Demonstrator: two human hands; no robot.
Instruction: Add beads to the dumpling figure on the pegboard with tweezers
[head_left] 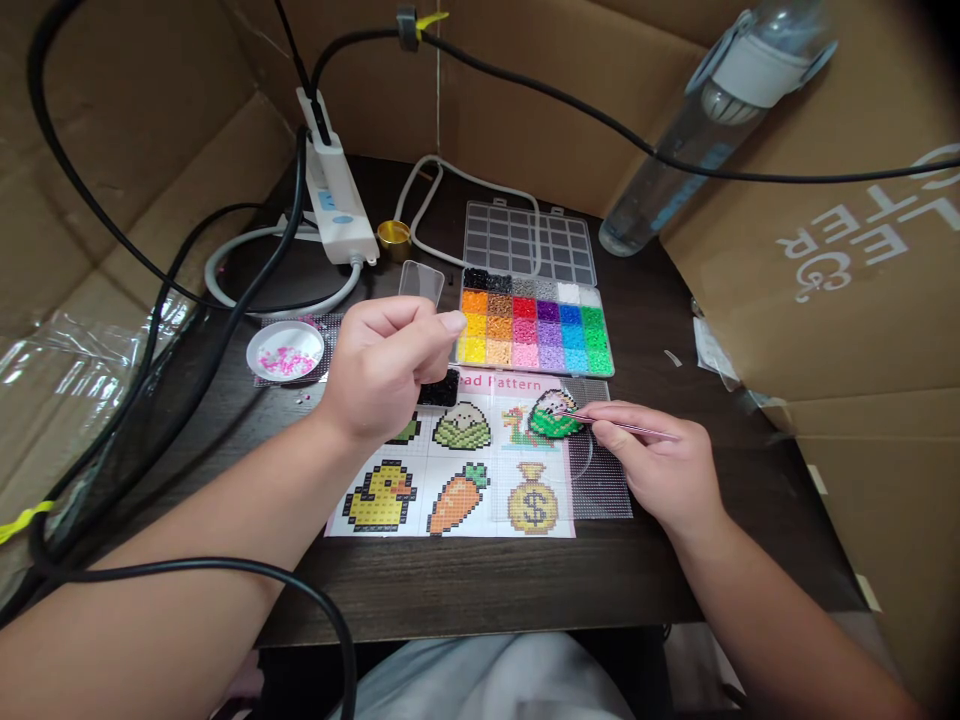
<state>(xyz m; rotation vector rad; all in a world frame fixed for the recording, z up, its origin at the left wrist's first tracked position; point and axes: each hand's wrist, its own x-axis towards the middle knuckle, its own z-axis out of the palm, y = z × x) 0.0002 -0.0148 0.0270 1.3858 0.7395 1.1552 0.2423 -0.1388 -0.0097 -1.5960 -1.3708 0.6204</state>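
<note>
The left hand [386,370] was curled into a fist at the frame's centre, beside some black beads [444,388]. Right of centre, the right hand [664,450] gripped thin tweezers [637,428], tip at a green bead piece [553,424] above the pattern sheet [421,458]. A bead case [566,255] lay open at upper centre, a white dish [253,352] left, a bottle [660,185] upper right.

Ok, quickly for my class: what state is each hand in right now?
Left hand: closed in a fist; whether it holds anything cannot be told.
Right hand: closed, holding slim tweezers, their tip at the green-bottomed bead figure.
</note>
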